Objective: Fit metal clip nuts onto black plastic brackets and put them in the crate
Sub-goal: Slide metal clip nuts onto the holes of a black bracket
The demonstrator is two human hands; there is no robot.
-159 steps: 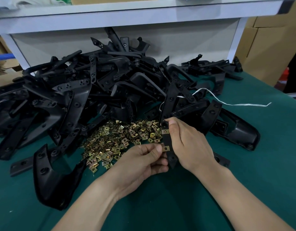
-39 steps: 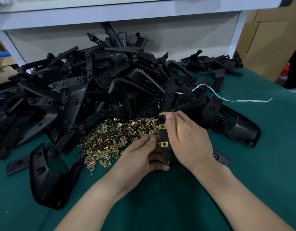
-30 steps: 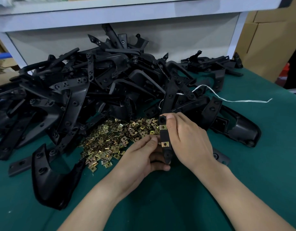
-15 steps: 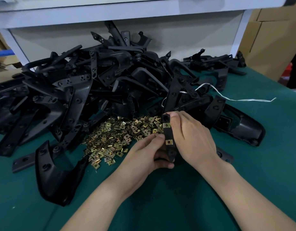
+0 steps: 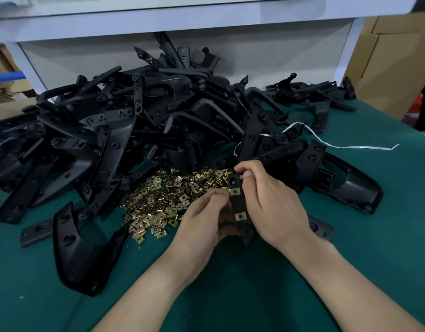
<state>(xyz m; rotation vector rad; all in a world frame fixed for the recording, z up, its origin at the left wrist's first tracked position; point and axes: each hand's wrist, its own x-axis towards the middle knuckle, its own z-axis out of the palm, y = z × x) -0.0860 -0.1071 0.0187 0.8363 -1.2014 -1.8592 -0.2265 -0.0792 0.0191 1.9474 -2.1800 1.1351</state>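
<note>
1. The bracket (image 5: pixel 239 206) in work is at the centre of the frame, held between both hands just above the green worktop (image 5: pixel 374 248).
2. The right hand (image 5: pixel 273 204) pinches the bracket's upper end, its fingers (image 5: pixel 248 165) and thumb clamped there. The left hand (image 5: pixel 204 221) has its fingers (image 5: pixel 218 194) curled against the bracket's left edge, level with the upper clip nut (image 5: pixel 235 191). Its thumb is hidden.
3. Done so far: two brass-coloured nuts sit on this bracket, the upper one and the lower clip nut (image 5: pixel 240 216). The round holes at both ends are bare. I cannot tell whether the upper nut is fully seated.
4. Left to do: this piece looks nearly ready for the crate, which is not in view. The heap of brackets (image 5: pixel 158 121) fills the upper half of the frame and the loose clip nuts (image 5: pixel 163 200) lie left of the hands. Judging by these, most of the job remains.
5. The bracket's long axis runs almost straight up the frame. Its upper end leans slightly left toward the heap and its lower end points down and right toward the person. The nut-bearing face is turned to the camera.
</note>
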